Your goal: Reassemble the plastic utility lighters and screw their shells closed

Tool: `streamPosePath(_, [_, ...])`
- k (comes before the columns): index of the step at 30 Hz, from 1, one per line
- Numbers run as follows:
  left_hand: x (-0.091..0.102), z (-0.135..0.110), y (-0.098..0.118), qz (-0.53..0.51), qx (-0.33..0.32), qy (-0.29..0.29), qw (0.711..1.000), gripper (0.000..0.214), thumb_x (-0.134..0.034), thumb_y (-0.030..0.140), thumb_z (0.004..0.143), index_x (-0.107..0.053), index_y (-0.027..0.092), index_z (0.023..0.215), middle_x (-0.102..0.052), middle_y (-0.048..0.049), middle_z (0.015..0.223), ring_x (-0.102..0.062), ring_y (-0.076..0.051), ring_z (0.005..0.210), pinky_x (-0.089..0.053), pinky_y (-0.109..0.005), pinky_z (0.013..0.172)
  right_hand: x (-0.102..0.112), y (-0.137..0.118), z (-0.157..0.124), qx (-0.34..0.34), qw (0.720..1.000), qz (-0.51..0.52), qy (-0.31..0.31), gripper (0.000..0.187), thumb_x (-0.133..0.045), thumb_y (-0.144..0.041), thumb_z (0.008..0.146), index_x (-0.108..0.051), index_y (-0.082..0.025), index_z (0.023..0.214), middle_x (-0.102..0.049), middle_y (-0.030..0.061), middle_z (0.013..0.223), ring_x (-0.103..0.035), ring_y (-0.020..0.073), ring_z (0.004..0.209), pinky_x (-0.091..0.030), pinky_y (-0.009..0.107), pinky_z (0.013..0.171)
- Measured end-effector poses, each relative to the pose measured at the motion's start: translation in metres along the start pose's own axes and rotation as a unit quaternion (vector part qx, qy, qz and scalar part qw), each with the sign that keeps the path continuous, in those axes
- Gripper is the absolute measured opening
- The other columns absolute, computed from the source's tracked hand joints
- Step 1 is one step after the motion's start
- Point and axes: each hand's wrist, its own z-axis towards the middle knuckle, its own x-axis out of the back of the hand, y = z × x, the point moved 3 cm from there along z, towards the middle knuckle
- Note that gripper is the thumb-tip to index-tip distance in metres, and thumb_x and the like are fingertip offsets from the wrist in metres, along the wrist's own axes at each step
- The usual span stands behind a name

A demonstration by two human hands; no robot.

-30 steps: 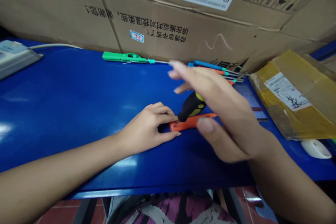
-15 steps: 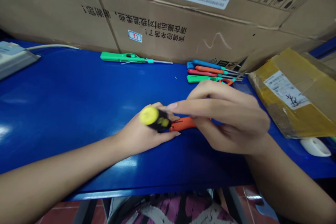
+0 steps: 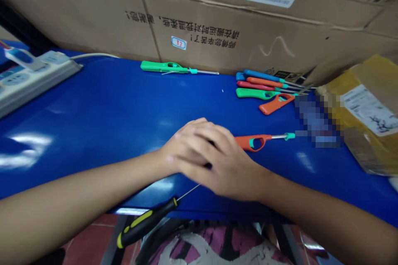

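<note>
Over the blue table, my right hand (image 3: pixel 231 169) lies across my left hand (image 3: pixel 183 143), its fingers stretched out and somewhat apart. My left hand is closed around the handle end of an orange gas lighter (image 3: pixel 245 143); the right hand covers most of its fingers. The lighter's trigger loop and metal tube point right, with a teal tip. Below the hands rests a screwdriver (image 3: pixel 147 221) with a black and yellow handle that juts past the front table edge. Its thin shaft runs up toward my right hand, where its tip is hidden.
At the back lie a green lighter (image 3: pixel 163 67) and a pile of blue, red, green and orange lighters (image 3: pixel 261 85). A large cardboard box (image 3: pixel 192 4) walls off the rear. A power strip (image 3: pixel 34 74) stands left, a taped parcel (image 3: pixel 370 112) right.
The screwdriver has left my right hand and now lies at the table's front edge. My right hand has moved left and down onto my left hand. The view has shifted slightly left.
</note>
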Motion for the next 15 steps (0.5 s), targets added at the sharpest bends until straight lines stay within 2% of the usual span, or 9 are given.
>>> streamPosePath(1, [0.0,0.005,0.002,-0.006,-0.021,-0.016,1.0,0.025,-0.07,0.036,0.091,-0.073,0.039,0.115,-0.072,0.003,0.1,-0.067,-0.021,0.098,-0.058,-0.041,0.088,-0.003,-0.009,-0.001,0.057,0.998,0.039,0.007,0.034,-0.058,-0.027,0.101,-0.062,-0.031,0.134,-0.063,0.0001,0.139,-0.049,0.0213,0.126,-0.04,0.043,0.112])
streamPosePath(2, [0.0,0.009,0.003,-0.011,-0.038,-0.027,0.999,0.026,-0.074,0.038,0.088,-0.074,0.034,0.114,-0.073,0.0017,0.103,-0.066,-0.02,0.097,-0.057,-0.039,0.089,-0.005,-0.016,-0.002,0.098,0.992,0.079,0.001,0.031,-0.055,-0.034,0.102,-0.063,-0.034,0.133,-0.065,-0.0038,0.135,-0.052,0.018,0.124,-0.04,0.037,0.111])
streamPosePath(3, [0.001,0.013,0.004,-0.011,-0.051,-0.029,0.998,0.029,-0.076,0.039,0.087,-0.075,0.028,0.113,-0.074,-0.0005,0.103,-0.066,-0.02,0.096,-0.056,-0.039,0.089,-0.008,-0.022,-0.001,0.111,0.99,0.09,-0.017,0.033,-0.049,-0.044,0.104,-0.067,-0.028,0.126,-0.07,-0.0014,0.122,-0.056,0.0173,0.116,-0.042,0.036,0.109])
streamPosePath(4, [0.002,0.015,0.006,-0.012,-0.064,-0.029,0.997,0.032,-0.078,0.039,0.086,-0.076,0.023,0.113,-0.074,-0.0026,0.103,-0.066,-0.02,0.094,-0.055,-0.038,0.089,-0.009,-0.028,0.001,0.132,0.986,0.093,-0.034,0.03,-0.048,-0.04,0.105,-0.072,-0.024,0.114,-0.073,-0.0016,0.104,-0.06,0.0161,0.101,-0.045,0.035,0.103])
streamPosePath(6, [0.003,0.015,0.007,-0.014,-0.08,-0.022,0.996,0.036,-0.078,0.039,0.085,-0.076,0.016,0.113,-0.074,-0.006,0.102,-0.065,-0.021,0.092,-0.054,-0.038,0.086,-0.011,-0.036,0.006,0.134,0.983,0.098,-0.075,0.026,-0.048,-0.026,0.105,-0.072,-0.021,0.096,-0.068,-0.0034,0.083,-0.059,0.015,0.083,-0.046,0.038,0.096])
streamPosePath(8, [0.003,0.014,0.008,-0.023,-0.086,-0.017,0.996,0.036,-0.079,0.036,0.085,-0.076,0.014,0.113,-0.075,-0.0072,0.102,-0.065,-0.021,0.091,-0.053,-0.038,0.086,-0.01,-0.041,0.01,0.131,0.981,0.097,-0.103,0.028,-0.047,-0.015,0.102,-0.07,-0.021,0.088,-0.063,-0.0037,0.075,-0.055,0.0141,0.074,-0.049,0.036,0.082])
streamPosePath(11, [0.003,0.011,0.008,-0.039,-0.076,-0.01,0.996,0.035,-0.08,0.033,0.084,-0.076,0.015,0.113,-0.075,-0.0072,0.102,-0.065,-0.021,0.092,-0.053,-0.037,0.087,-0.01,-0.043,0.012,0.107,0.982,0.095,-0.123,0.028,-0.047,-0.012,0.1,-0.068,-0.019,0.083,-0.058,-0.0028,0.07,-0.052,0.0128,0.066,-0.043,0.031,0.059])
streamPosePath(13, [0.004,0.011,0.009,-0.045,-0.071,-0.01,0.996,0.035,-0.08,0.032,0.083,-0.076,0.015,0.113,-0.075,-0.0069,0.102,-0.065,-0.021,0.092,-0.053,-0.038,0.088,-0.012,-0.041,0.009,0.086,0.983,0.096,-0.129,0.026,-0.049,-0.013,0.099,-0.066,-0.019,0.08,-0.057,-0.0021,0.069,-0.053,0.0131,0.063,-0.041,0.031,0.054])
streamPosePath(15, [0.004,0.012,0.009,-0.049,-0.068,-0.013,0.996,0.033,-0.08,0.031,0.084,-0.076,0.016,0.113,-0.076,-0.0067,0.101,-0.065,-0.021,0.093,-0.053,-0.038,0.088,-0.012,-0.037,0.006,0.067,0.981,0.112,-0.143,0.02,-0.05,-0.014,0.097,-0.067,-0.019,0.089,-0.059,-0.0009,0.072,-0.055,0.0153,0.063,-0.042,0.032,0.052])
